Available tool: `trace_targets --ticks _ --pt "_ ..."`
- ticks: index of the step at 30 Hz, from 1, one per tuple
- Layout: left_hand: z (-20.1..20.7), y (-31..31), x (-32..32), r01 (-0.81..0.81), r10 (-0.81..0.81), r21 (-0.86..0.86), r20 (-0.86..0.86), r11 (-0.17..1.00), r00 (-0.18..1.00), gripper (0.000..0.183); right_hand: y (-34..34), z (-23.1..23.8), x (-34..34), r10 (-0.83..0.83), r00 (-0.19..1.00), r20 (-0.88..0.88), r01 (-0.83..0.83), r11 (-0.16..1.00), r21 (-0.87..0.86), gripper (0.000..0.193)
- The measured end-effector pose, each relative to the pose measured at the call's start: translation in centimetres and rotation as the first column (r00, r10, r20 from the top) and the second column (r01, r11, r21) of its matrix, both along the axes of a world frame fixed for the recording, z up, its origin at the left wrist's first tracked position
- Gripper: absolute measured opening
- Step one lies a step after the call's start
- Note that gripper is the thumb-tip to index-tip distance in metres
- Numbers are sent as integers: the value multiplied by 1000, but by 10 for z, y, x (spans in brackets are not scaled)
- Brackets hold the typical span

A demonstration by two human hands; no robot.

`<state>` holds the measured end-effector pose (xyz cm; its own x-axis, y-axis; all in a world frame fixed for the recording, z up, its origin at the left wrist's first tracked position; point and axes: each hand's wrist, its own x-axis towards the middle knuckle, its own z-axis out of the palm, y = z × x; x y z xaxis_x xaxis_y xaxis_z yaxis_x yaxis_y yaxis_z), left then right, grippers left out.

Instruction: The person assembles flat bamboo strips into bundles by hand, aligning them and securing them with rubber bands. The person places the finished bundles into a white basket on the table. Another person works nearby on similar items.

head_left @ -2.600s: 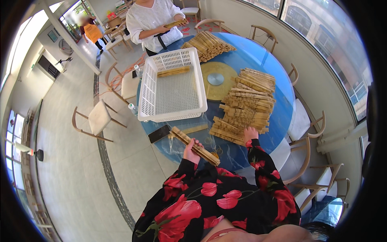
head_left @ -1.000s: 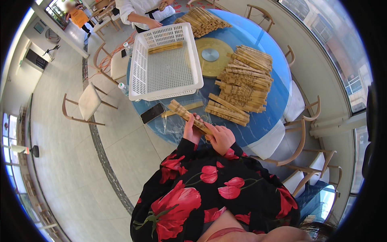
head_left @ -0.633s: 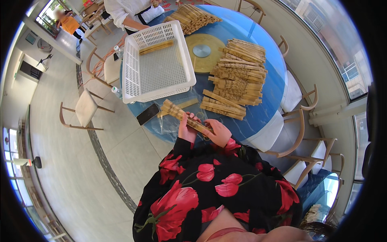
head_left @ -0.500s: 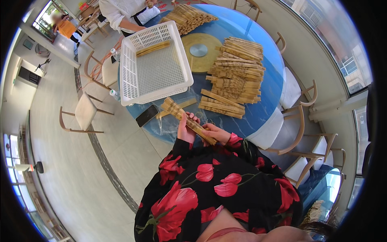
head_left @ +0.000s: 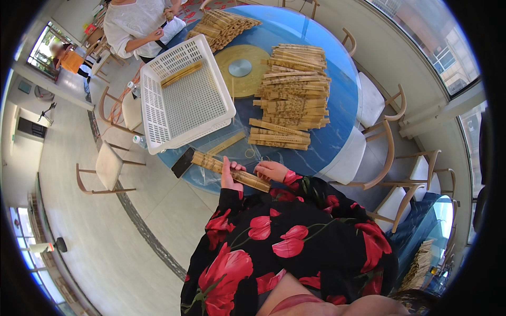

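Round glossy blue table (head_left: 341, 68), white perforated plastic basket (head_left: 153, 113), two big heaps (head_left: 295, 87) of flat mottled bamboo-looking strips. Left hand (head_left: 231, 175) is wrapped around one bundle (head_left: 210, 162) over the near edge; right hand (head_left: 272, 171) is curled beside it, can't tell if gripping.

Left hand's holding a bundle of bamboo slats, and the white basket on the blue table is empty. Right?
Not empty: in the head view, yellowish strips lie inside the white basket. The rest stands: the left hand holds a bundle of bamboo slats, and the basket is on the blue table.
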<state>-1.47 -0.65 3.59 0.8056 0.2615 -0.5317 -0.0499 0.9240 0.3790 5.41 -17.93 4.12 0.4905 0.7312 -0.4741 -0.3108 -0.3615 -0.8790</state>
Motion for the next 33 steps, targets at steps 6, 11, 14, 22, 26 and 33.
trace_targets --ticks 6,11,14,22,26,33 --pt "-8 7 -6 2 -4 39 55 999 998 28 -49 -64 55 60 350 935 433 875 -218 15" --pt "-2 2 -3 11 -12 24 37 1000 999 27 -72 -79 85 397 180 900 481 763 -433 16" --pt "4 -1 0 11 -12 23 48 1000 999 28 -74 -90 92 470 109 876 467 754 -462 18" --pt "1 -1 1 36 -36 4 107 999 994 25 -74 -69 89 306 370 877 371 817 -441 22" --pt "-2 -1 4 35 -34 -12 123 999 992 23 -68 -44 68 -10 384 923 384 911 -151 15" --pt "0 -3 6 69 -62 -55 127 996 990 21 -40 -20 34 -369 920 132 358 928 104 29"
